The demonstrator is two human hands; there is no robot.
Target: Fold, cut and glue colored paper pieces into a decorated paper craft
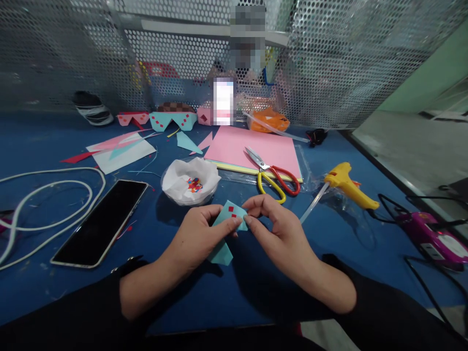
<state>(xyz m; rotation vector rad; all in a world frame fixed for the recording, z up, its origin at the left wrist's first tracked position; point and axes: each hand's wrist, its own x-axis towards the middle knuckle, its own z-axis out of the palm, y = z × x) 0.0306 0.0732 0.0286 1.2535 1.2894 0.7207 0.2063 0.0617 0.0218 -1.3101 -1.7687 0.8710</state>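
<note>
One bowl (183, 200), scraps (195, 184) inside, handheld paper (225, 215)

Blue paper (224, 214), partly hidden by left hand (198, 232)

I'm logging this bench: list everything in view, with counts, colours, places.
Folded paper: one, blue, front centre
Bowl: one, clear, white lining, centre
Bits: several, mostly red, in bowl
Paper stack: one, pink top, centre
Scissors: one, red and yellow, centre
Paper shapes: three, pink and blue, back
Scraps: several, mixed colours, back left
Bag: one, orange, back
Glue gun: one, yellow, right
Power strip: one, magenta, right
Phone: one, black, left
Cable: one, white, left
Mesh: one, silver, back
Table: one, blue, underneath
Sleeves: two, black, front
Left hand: one, holding folded paper
Right hand: one, holding folded paper
</note>
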